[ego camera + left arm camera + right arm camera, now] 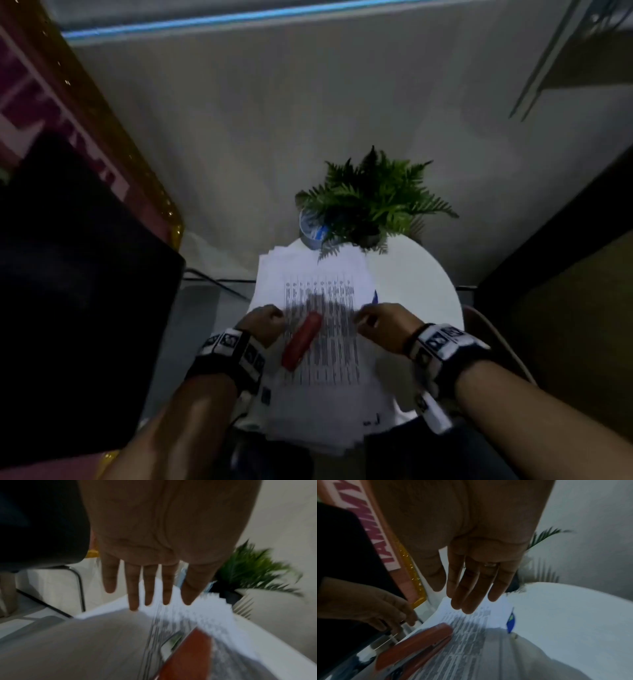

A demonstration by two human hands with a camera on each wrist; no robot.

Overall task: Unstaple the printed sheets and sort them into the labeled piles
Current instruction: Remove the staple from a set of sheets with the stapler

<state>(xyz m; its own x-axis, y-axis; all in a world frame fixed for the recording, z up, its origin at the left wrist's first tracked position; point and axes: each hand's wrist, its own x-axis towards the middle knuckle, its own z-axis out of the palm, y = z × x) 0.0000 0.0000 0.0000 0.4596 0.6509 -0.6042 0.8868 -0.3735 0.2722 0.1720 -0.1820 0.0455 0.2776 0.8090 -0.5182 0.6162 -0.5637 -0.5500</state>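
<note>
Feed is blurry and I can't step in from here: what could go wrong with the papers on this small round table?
1. The red stapler lies loose on the paper stack; neither the left hand nor the right hand holds it, so pulling a sheet could send it sliding.
2. The stack overhangs the table at the near edge and could spill.
3. The plant touches the far sheets and might tip.

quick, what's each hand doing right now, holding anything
Left hand: open, fingers straight over the stack of white printed sheets, holding nothing.
Right hand: open, fingers relaxed above the sheets, holding nothing.
</note>
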